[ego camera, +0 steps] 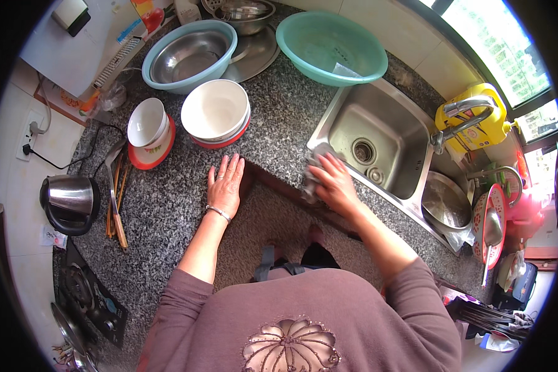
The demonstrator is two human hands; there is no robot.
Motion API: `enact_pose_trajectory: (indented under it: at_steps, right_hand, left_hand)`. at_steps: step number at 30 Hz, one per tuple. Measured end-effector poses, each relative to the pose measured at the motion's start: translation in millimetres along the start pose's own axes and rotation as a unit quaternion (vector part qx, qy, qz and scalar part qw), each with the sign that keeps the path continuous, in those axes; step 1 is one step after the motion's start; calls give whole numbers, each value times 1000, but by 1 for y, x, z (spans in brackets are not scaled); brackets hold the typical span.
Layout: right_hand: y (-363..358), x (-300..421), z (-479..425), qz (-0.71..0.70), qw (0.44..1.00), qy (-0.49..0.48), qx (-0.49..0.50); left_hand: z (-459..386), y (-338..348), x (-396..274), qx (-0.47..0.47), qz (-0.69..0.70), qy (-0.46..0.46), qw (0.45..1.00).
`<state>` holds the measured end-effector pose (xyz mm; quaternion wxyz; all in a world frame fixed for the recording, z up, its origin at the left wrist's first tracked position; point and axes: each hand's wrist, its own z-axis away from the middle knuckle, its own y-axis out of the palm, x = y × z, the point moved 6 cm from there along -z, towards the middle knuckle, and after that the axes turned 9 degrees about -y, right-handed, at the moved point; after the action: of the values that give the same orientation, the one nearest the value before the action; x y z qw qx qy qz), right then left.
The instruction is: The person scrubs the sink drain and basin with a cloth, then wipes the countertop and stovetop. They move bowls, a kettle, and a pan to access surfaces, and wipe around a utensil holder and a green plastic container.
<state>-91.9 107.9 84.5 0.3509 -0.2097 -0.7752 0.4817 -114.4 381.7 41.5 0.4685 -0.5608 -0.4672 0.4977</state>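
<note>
My right hand (337,186) presses a grey cloth (310,179) on the speckled granite countertop (279,125), at the near left corner of the steel sink (381,135). Palm down, my left hand (225,188) rests at the counter's inner edge with its fingers extended, holding nothing. Just beyond its fingertips stand stacked white bowls (215,109) on a red-rimmed dish. Left of them, another white bowl (146,122) sits on a red-rimmed plate (160,156). A ladle with a wooden handle (116,216) and several chopsticks (109,218) lie further left.
Behind are a blue basin (230,35) holding a steel bowl and a green plastic basin (302,60) overlapping the sink's far edge. A kettle (69,200) and gas hob (93,297) stand left. Right are a yellow jug (474,130), faucet (462,128) and steel pan (446,200).
</note>
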Motion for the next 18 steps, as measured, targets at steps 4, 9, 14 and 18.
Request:
enact_pose_trajectory:
  at_steps: [4, 9, 14, 18]
  right_hand:
    - [44, 33, -84, -37, 998, -52, 1]
    - [45, 42, -80, -56, 997, -55, -24]
    - [-1, 20, 10, 20, 999, 24, -21]
    - [1, 16, 19, 5, 999, 23, -30]
  left_hand:
    - [-6, 9, 14, -36, 46, -15, 998]
    - [-5, 8, 20, -56, 8, 4, 998]
    - [-5, 3, 16, -55, 18, 24, 998]
    - [-6, -2, 10, -42, 4, 33, 999]
